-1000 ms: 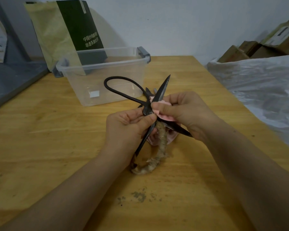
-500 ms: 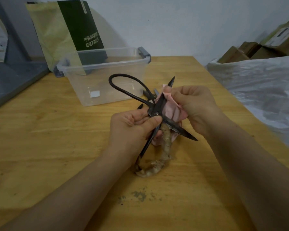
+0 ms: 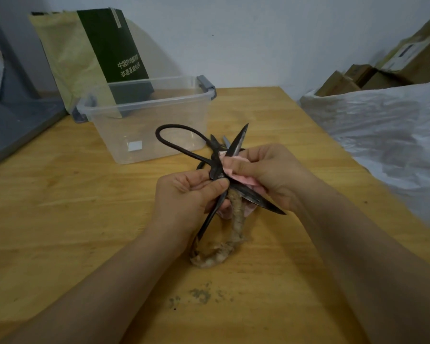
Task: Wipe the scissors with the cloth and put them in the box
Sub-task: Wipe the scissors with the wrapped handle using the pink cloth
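Gripping scissors [image 3: 255, 197] — right hand [image 3: 276, 172] pinches cloth [image 3: 242, 179]

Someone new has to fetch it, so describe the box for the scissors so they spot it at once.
Start at the wooden table; at its far left, in front of the green and yellow bag against the wall, stands the box. Unlike the brown cartons on the right, it is clear plastic, lidless, with grey clips at both ends.

Dim, even indoor light, soft shadows, slight overall blur, and wide-angle bending at the edges.
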Available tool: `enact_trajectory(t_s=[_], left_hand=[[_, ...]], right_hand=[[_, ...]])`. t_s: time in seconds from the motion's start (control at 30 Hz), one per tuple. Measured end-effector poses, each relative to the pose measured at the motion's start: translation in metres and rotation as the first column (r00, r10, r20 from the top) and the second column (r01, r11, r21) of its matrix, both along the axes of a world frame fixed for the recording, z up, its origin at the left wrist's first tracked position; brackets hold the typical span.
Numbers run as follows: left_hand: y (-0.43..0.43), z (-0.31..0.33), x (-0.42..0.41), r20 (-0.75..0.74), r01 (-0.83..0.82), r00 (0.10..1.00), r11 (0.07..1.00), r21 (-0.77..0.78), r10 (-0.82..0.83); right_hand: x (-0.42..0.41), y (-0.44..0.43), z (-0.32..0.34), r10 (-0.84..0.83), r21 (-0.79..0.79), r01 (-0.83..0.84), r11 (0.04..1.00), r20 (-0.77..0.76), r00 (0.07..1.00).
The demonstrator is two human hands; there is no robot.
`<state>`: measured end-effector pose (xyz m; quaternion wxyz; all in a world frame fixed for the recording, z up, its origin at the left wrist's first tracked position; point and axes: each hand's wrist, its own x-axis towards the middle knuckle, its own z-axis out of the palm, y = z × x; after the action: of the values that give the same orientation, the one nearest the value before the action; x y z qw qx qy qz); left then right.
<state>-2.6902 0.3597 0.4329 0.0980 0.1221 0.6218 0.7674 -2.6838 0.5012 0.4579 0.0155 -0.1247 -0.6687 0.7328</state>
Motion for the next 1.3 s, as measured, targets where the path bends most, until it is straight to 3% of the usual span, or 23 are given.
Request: enact_trajectory(t_s=[0.17,0.23,0.3,0.37,0.53,0.7,0.87,1.03,1.2,1.3], left_hand=[[0.004,0.001,0.003,0.011,0.043,0.999,0.999,-0.006,-0.043],[0.005,0.0,0.004,0.021,0.04,0.999,0.999,-0.007,-0.04],[0.003,0.0,0.002,0.031,0.024,0.999,1.0,-0.005,-0.024],[0.001,0.0,0.0,0.02,0.018,1.0,1.0,-0.013,-0.018],[0.004,0.001,0.003,0.024,0.056,0.998,0.998,-0.001,-0.056],[0.002,0.0,-0.001,0.035,0.031,0.999,1.0,-0.002,-0.03],[0.004,0.0,0.003,0.028,0.057,0.998,0.998,-0.013,-0.056],[0.002,-0.001,0.002,0.026,0.036,0.999,0.999,-0.022,-0.035],[0.003,0.001,0.004,0.021,0.059,0.998,0.998,-0.02,-0.059],[0.003,0.001,0.004,0.032,0.058,0.998,0.998,-0.03,-0.057]], right_hand=[[-0.012,0.009,0.004,-0.257,-0.129,0.247,0.96,-0.067,0.964],[-0.012,0.013,0.001,-0.222,-0.06,0.219,0.974,-0.047,0.974],[-0.007,0.01,-0.002,-0.087,-0.002,0.087,0.996,0.005,0.996],[-0.005,0.004,-0.002,-0.032,-0.031,0.032,0.999,0.017,0.999],[-0.016,0.012,0.0,-0.262,-0.101,0.254,0.962,-0.069,0.963],[-0.007,0.006,-0.005,-0.059,-0.047,0.06,0.997,0.023,0.998],[-0.018,0.012,0.0,-0.288,-0.069,0.284,0.956,-0.07,0.955],[-0.011,0.01,-0.004,-0.155,-0.025,0.155,0.988,0.002,0.988],[-0.018,0.012,0.0,-0.33,-0.147,0.319,0.936,-0.059,0.942],[-0.013,0.014,-0.001,-0.266,-0.123,0.259,0.958,-0.046,0.963]])
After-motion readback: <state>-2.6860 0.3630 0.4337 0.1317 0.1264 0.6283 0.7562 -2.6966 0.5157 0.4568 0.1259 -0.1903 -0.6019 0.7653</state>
